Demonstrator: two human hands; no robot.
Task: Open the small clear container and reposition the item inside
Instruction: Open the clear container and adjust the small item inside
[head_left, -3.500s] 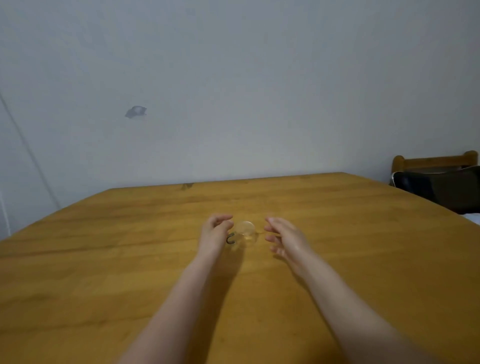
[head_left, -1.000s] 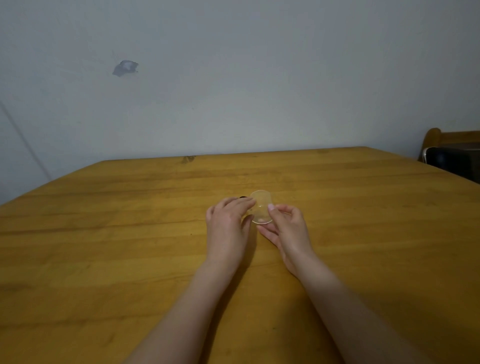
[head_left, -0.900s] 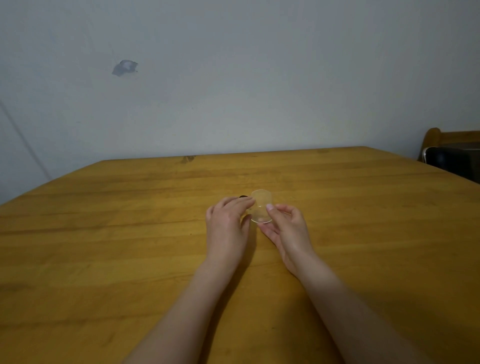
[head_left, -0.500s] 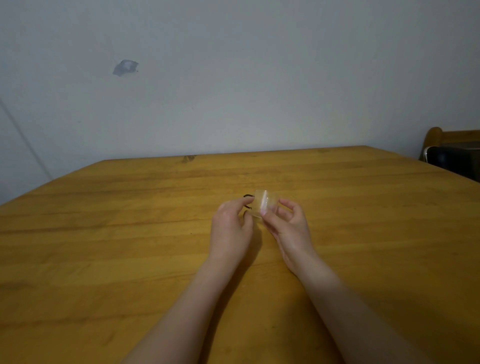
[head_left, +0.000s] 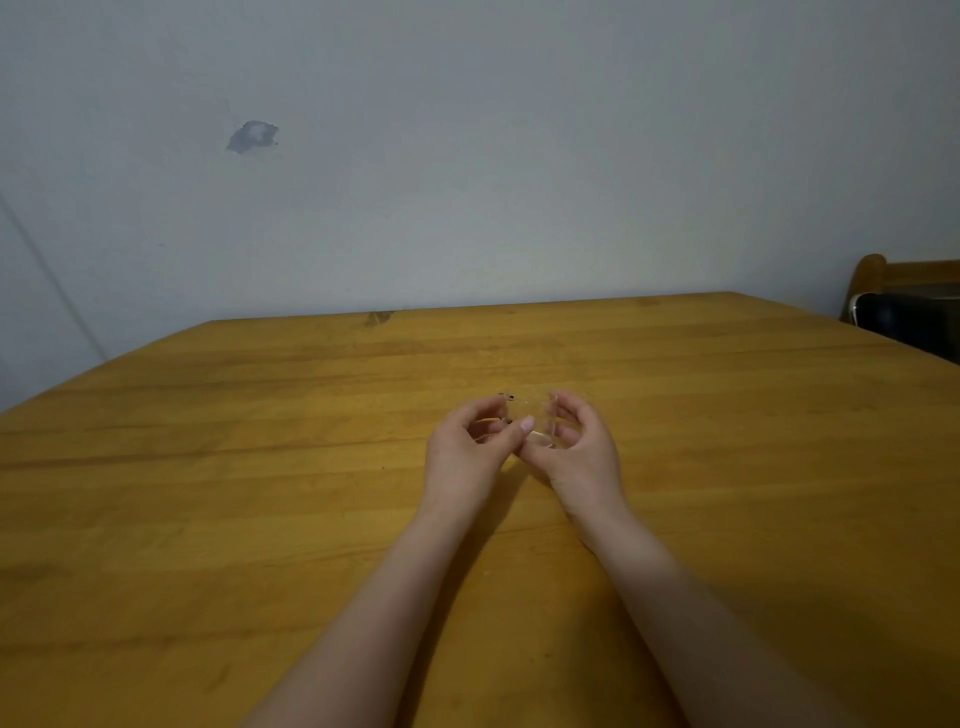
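A small clear container (head_left: 540, 423) is held just above the wooden table (head_left: 260, 467), between both hands. My right hand (head_left: 576, 447) grips it with the thumb in front and the fingers curled over its far side. My left hand (head_left: 467, 449) pinches its left edge with fingertips. A thin dark item (head_left: 506, 397) peeks out just beyond my left fingertips; whether it lies inside the container or on the table cannot be told. The container's lid is not distinguishable.
A pale wall stands behind the table's far edge. At the far right is a wooden chair (head_left: 878, 270) with a dark object (head_left: 909, 322) on it.
The container has tipped from upright onto its side, and both hands have closed around it. Half a second ago the right thumb and fingers held it higher.
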